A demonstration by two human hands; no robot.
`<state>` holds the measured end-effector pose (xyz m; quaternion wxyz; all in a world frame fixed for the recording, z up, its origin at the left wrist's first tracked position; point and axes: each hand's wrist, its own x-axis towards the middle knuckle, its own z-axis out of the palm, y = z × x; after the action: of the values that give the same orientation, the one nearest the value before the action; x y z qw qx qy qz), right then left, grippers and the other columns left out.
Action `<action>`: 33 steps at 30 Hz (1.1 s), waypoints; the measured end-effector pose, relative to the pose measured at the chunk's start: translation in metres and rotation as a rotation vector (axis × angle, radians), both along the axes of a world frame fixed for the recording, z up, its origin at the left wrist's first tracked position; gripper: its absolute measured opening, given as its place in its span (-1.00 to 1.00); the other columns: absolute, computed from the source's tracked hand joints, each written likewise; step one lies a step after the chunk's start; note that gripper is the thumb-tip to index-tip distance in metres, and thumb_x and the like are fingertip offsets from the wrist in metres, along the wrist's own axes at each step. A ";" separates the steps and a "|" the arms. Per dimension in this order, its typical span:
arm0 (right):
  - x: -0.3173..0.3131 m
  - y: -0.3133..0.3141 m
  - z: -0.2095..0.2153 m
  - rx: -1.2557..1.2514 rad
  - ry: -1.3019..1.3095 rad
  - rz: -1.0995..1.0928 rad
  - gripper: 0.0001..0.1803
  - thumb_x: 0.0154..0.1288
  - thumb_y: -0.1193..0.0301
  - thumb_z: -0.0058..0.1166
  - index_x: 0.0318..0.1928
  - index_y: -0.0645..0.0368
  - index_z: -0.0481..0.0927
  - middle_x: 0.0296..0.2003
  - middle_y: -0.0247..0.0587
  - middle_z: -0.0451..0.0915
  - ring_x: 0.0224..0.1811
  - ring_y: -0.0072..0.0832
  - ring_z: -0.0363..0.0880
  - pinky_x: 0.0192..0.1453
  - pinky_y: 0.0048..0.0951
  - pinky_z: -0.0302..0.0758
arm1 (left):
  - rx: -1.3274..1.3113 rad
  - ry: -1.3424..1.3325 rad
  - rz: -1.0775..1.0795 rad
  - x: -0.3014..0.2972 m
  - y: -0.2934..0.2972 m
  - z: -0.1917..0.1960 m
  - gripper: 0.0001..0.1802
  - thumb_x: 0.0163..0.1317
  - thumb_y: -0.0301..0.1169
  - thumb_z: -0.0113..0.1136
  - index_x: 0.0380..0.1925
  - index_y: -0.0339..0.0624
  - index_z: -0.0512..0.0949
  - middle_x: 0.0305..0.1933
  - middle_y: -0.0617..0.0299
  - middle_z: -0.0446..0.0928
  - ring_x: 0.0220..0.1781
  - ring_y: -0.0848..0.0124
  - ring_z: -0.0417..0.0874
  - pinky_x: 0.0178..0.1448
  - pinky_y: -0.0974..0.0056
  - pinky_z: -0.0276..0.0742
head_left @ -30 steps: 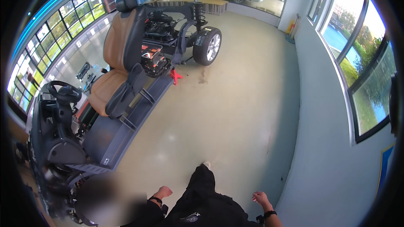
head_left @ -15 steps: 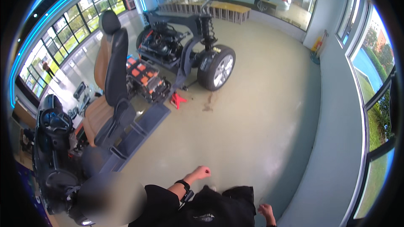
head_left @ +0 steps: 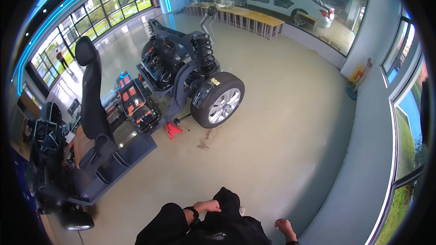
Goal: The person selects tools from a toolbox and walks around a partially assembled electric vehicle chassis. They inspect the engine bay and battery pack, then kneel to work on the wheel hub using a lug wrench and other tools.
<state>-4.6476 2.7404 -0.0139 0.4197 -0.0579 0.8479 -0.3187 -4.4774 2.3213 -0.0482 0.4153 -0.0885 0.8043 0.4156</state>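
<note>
My left hand, with a dark band on the wrist, hangs in front of my black trousers. Its fingers are loosely curled, and no object shows in them. On the other side of my body, my right hand hangs low over the floor. Its fingers are curled in too, with nothing visible in the grip. Neither hand touches the cut-open car chassis ahead to the left. That chassis carries a seat, a battery pack with orange parts and a tyred wheel.
A red jack stand is on the floor beside the chassis. Yellow-topped tables line the far side, below a window with a white car behind it. Cleaning tools lean at the right wall. A person stands far left.
I have moved forward along the chassis, so its wheel and jack stand appear nearer and lower. My left hand has swung back toward my body; my right hand is little changed.
</note>
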 end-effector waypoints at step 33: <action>-1.073 -0.398 -0.045 -0.023 -0.067 0.232 -0.78 0.10 0.37 -0.03 -0.39 0.30 0.56 -0.55 -0.19 0.60 -0.52 -0.52 0.58 -0.39 -0.50 0.51 | -0.080 -0.375 0.956 -0.764 -0.296 -0.046 -0.71 0.04 -0.15 0.08 -0.33 -0.07 0.57 -0.45 0.25 0.61 -0.44 0.39 0.62 -0.34 0.31 0.54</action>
<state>-5.7210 2.3425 -0.0587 0.4813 -0.1500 0.8171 -0.2796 -5.2413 2.0257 -0.0945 0.3122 -0.5351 0.6009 0.5050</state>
